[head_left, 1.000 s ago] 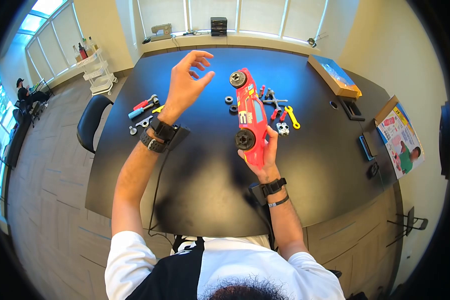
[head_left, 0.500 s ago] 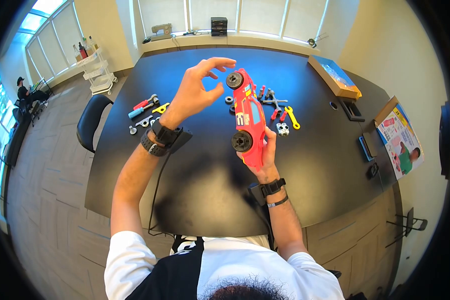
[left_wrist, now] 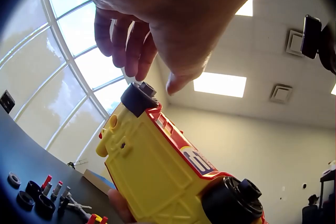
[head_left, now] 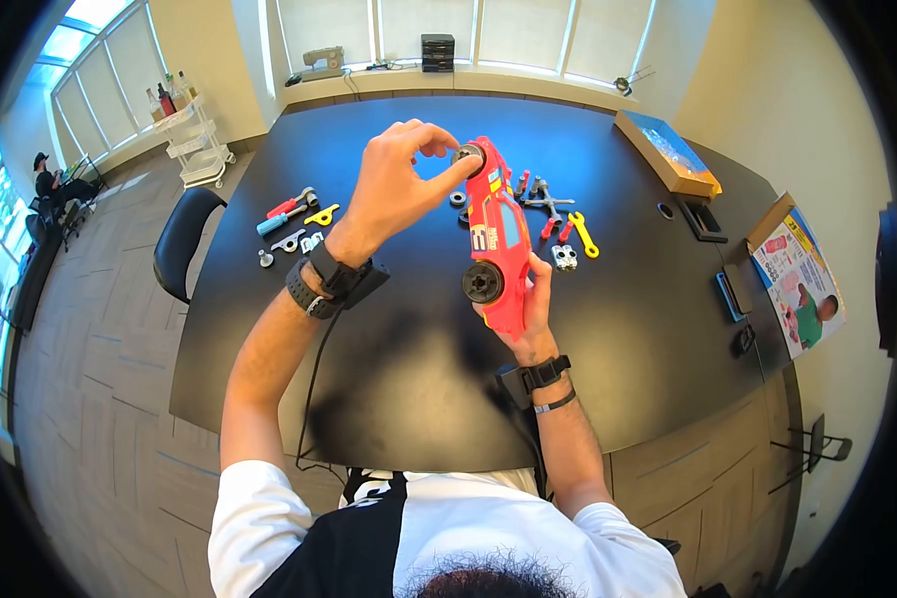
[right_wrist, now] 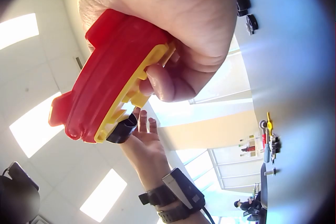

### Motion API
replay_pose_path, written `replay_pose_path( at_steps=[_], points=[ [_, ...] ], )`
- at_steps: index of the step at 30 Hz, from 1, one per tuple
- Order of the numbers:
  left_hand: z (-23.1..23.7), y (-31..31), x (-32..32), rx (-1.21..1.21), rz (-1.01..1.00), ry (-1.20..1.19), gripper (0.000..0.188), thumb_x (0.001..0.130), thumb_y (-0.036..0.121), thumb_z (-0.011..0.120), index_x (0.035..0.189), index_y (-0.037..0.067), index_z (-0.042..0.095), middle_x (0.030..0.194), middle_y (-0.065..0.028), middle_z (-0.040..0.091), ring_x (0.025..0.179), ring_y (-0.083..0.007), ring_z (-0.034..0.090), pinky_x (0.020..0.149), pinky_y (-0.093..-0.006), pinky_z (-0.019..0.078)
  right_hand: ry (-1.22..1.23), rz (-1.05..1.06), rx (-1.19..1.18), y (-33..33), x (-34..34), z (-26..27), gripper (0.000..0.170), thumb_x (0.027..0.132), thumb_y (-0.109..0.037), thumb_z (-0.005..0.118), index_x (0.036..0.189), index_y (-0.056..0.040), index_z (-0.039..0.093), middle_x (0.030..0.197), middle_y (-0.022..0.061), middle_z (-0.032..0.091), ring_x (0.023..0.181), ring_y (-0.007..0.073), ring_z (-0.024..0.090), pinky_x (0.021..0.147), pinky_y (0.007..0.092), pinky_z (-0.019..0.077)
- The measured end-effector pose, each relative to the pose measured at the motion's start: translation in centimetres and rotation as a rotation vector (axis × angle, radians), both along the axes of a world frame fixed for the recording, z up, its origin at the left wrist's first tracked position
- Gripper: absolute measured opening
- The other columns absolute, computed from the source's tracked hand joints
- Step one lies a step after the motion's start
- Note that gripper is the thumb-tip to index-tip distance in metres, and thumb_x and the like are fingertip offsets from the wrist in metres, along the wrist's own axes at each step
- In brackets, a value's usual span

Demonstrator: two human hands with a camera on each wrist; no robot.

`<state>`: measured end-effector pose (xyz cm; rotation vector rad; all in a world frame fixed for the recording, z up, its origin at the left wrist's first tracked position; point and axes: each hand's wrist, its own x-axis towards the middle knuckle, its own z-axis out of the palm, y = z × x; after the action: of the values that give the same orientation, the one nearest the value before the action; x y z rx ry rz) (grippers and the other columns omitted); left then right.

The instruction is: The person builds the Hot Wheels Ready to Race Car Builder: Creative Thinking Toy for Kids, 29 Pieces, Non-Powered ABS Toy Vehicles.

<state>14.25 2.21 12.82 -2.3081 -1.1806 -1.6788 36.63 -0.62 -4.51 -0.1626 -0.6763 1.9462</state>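
Observation:
A red toy race car (head_left: 503, 224) with black wheels is held up over the table, its side facing the head camera. My right hand (head_left: 534, 317) grips it by its near end, thumb along one side. In the left wrist view the yellow underside (left_wrist: 149, 166) shows. My left hand (head_left: 394, 189) is at the far wheel (left_wrist: 137, 99), thumb and fingers spread around it, fingertips right at its edge. The near wheel (head_left: 482, 283) is uncovered. Most of the right hand's fingers are hidden behind the car in the head view.
On the dark table (head_left: 399, 399), toy tools including a yellow wrench (head_left: 583, 234) and a grey cross wrench (head_left: 548, 200) lie beyond the car. More tools, among them a blue-handled one (head_left: 274, 223), lie left. An open box (head_left: 668, 149) and printed box (head_left: 797, 279) stand right.
My left hand has moved right to the car's far wheel, its thumb now overlapping it. The car has shifted slightly left, still in my right hand.

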Motion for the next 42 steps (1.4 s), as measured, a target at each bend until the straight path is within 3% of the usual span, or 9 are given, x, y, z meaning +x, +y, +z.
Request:
replay_pose_path(
  at_steps=[4,6,13,15,24,28,36,39,42],
  points=[
    [-0.4,0.5,-0.3,-0.043,-0.009,0.104,0.022,0.092,0.018,0.088,0.109,0.005,0.083,0.094,-0.0096,0.078,0.087,-0.0201,0.071,0.077,-0.0356,0.0553,-0.017,-0.002,0.015,-0.2,-0.2,0.0,0.072,0.106,-0.057,0.059,0.154,-0.0033,0.051,0.134,0.0110,0.072,0.111,0.0200,0.076,0.089,0.0356,0.0656],
    [-0.4,0.5,-0.5,-0.046,-0.052,0.106,0.022,0.093,0.017,0.087,0.110,0.004,0.083,0.095,-0.0102,0.078,0.088,-0.0207,0.072,0.078,-0.0359,0.0560,-0.105,-0.103,-0.051,-0.6,-0.7,0.8,0.068,0.107,-0.064,0.054,0.145,-0.0083,0.058,0.117,0.0085,0.075,0.089,0.0200,0.076,0.065,0.0344,0.0618],
    [-0.6,0.8,-0.9,0.015,-0.104,0.154,0.021,0.095,0.012,0.084,0.113,0.002,0.082,0.102,-0.0110,0.078,0.092,-0.0257,0.073,0.083,-0.0378,0.0580,-0.097,-0.100,-0.061,-0.4,-0.5,0.4,0.067,0.107,-0.064,0.054,0.145,-0.0088,0.059,0.118,0.0087,0.075,0.090,0.0202,0.076,0.065,0.0343,0.0620],
    [-0.8,1.0,-1.1,0.082,-0.105,0.173,0.021,0.095,0.012,0.084,0.114,0.003,0.082,0.103,-0.0108,0.078,0.092,-0.0272,0.073,0.083,-0.0382,0.0583,-0.015,0.009,0.011,0.2,0.0,-0.8,0.073,0.106,-0.057,0.060,0.154,-0.0040,0.051,0.135,0.0107,0.073,0.111,0.0200,0.076,0.087,0.0354,0.0654],
    [-3.0,0.2,-0.6,0.149,0.018,0.172,0.040,0.093,0.040,0.088,0.107,0.002,0.083,0.137,-0.0193,0.073,0.135,-0.0326,0.065,0.113,-0.0451,0.0510,-0.084,-0.124,-0.036,-0.1,-0.4,0.5,0.066,0.106,-0.064,0.056,0.145,-0.0102,0.059,0.120,0.0074,0.074,0.094,0.0188,0.076,0.067,0.0352,0.0622],
    [-1.4,-2.5,-2.7,-0.414,-0.125,0.431,0.047,0.092,0.049,0.088,0.088,0.002,0.086,0.143,-0.0221,0.071,0.118,-0.0343,0.075,0.108,-0.0469,0.0555,-0.028,-0.131,-0.054,0.0,0.2,0.8,0.067,0.107,-0.063,0.056,0.148,-0.0094,0.058,0.124,0.0074,0.075,0.099,0.0182,0.077,0.074,0.0345,0.0639],
    [-6.8,-2.8,-0.3,-0.997,-0.435,-0.454,0.067,0.112,0.057,0.058,0.154,0.005,0.053,0.134,-0.0123,0.073,0.119,-0.0163,0.073,0.094,-0.0364,0.0619,-0.608,-0.416,0.341,-0.1,-1.7,5.2,0.067,0.114,-0.052,0.056,0.159,-0.0023,0.049,0.137,0.0068,0.069,0.118,0.0161,0.072,0.097,0.0334,0.0621],
    [-7.6,-1.7,-1.2,-0.982,-0.643,-0.788,0.064,0.112,0.055,0.058,0.152,0.005,0.054,0.133,-0.0113,0.073,0.121,-0.0193,0.073,0.097,-0.0417,0.0633,-0.577,-0.259,0.441,2.0,-0.6,5.7,0.075,0.116,-0.057,0.049,0.168,-0.0030,0.041,0.124,0.0077,0.071,0.108,0.0150,0.072,0.081,0.0317,0.0631],
    [-8.2,-0.3,-3.3,-1.075,-0.839,-1.121,0.063,0.111,0.055,0.060,0.148,0.005,0.057,0.131,-0.0123,0.075,0.112,-0.0253,0.077,0.094,-0.0438,0.0649,-0.710,-0.454,0.382,4.5,0.9,8.1,0.059,0.116,-0.048,0.054,0.148,0.0003,0.063,0.101,0.0070,0.073,0.081,0.0122,0.072,0.061,0.0264,0.0585]
  ],
)
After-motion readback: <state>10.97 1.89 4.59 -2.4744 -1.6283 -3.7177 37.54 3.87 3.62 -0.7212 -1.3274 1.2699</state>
